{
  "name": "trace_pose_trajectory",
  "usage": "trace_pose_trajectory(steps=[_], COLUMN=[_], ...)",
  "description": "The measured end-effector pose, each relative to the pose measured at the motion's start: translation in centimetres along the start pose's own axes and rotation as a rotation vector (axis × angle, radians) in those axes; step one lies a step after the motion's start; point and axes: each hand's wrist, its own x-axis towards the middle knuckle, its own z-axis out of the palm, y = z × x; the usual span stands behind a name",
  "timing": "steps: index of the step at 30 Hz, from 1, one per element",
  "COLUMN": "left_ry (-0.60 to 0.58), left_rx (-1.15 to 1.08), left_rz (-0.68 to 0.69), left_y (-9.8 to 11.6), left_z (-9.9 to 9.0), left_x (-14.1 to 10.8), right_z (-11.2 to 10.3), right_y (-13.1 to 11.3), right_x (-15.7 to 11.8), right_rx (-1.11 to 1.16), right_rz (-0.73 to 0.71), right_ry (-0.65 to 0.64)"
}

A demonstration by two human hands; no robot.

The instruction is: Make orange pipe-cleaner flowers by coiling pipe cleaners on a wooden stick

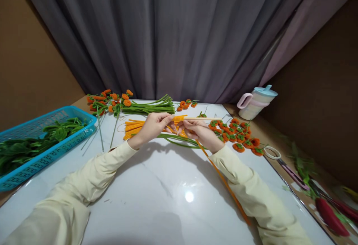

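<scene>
one stick (203, 118), axis crosswise, bare end rightward; left hand (155, 125) pinches coil (178, 118), right hand (200, 130) seemingly orange strip (220, 174)

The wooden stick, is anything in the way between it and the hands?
Nothing visible blocks the way: the left hand and right hand are right at the wooden stick, with an orange coil wound around it between them.

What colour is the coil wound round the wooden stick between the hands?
Yellow-orange; the coil shows best in the head view.
</scene>
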Motion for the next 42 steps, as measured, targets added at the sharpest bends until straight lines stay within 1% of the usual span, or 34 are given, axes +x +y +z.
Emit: trace_pose_trajectory(steps=[2, 3, 5, 6, 8, 10, 12, 14, 16, 18, 21, 23, 26, 28, 30, 32, 35, 37, 40, 42], left_ry=[0.103, 0.127, 0.121, 0.100, 0.032, -0.045, -0.100, -0.139, -0.185, -0.234, -0.287, -0.322, -0.374, -0.404, -0.419, -0.412, -0.379, -0.399, -0.451, -0.460], left_rx=[0.266, 0.420, 0.711, 0.828, 1.003, 1.104, 1.133, 1.116, 1.076, 1.028, 0.967, 0.948, 0.913, 0.858, 0.796, 0.754, 0.718, 0.672, 0.542, 0.467], left_rz=[0.124, 0.202, 0.328, 0.359, 0.360, 0.331, 0.307, 0.289, 0.268, 0.250, 0.277, 0.301, 0.284, 0.276, 0.278, 0.269, 0.246, 0.213, 0.143, 0.128], left_y=[-0.7, -0.9, -1.4, -1.5, -1.4, -1.1, -0.6, -0.1, 0.2, 0.4, 0.6, 0.9, 1.2, 1.3, 1.3, 1.3, 1.6, 1.9, 2.2, 2.2], left_z=[0.3, 0.4, 0.5, 0.6, 0.8, 0.9, 0.9, 0.7, 0.4, 0.0, -0.7, -1.3, -2.0, -2.5, -2.8, -2.9, -2.8, -2.8, -3.0, -3.2], left_x=[-0.1, -0.3, -0.5, -0.6, -0.7, -0.8, -0.8, -0.7, -0.6, -0.4, -0.1, 0.0, 0.2, 0.3, 0.5, 0.6, 0.6, 0.6, 0.6, 0.7], right_z=[0.9, 1.1, 1.3, 1.3, 1.0, 0.8, 0.7, 0.8, 0.9, 1.0, 0.9, 0.7, 0.4, 0.2, 0.1, 0.1, 0.1, 0.0, -0.1, -0.1], right_y=[0.7, 0.9, 1.1, 1.1, 0.9, 0.5, -0.1, -0.8, -1.5, -2.0, -2.2, -2.2, -2.1, -2.0, -1.8, -1.5, -1.3, -1.4, -1.6, -1.6], right_x=[0.3, 0.4, 0.5, 0.6, 0.5, 0.2, -0.2, -0.8, -1.4, -1.7, -1.8, -1.7, -1.5, -1.4, -1.3, -1.2, -1.1, -1.0, -0.8, -0.7], right_rx=[0.089, 0.100, 0.042, -0.032, -0.287, -0.672, -1.117, -1.496, -1.725, -1.815, -1.835, -1.834, -1.838, -1.797, -1.705, -1.599, -1.432, -1.304, -1.110, -0.994], right_rz=[0.061, 0.096, 0.162, 0.184, 0.173, 0.105, 0.040, 0.032, 0.028, 0.003, -0.083, -0.173, -0.312, -0.389, -0.437, -0.433, -0.376, -0.347, -0.338, -0.324], right_ry=[0.033, 0.044, 0.048, 0.050, 0.060, 0.061, 0.050, 0.031, 0.010, 0.000, -0.015, -0.033, -0.050, -0.074, -0.099, -0.109, -0.079, -0.066, -0.102, -0.121])
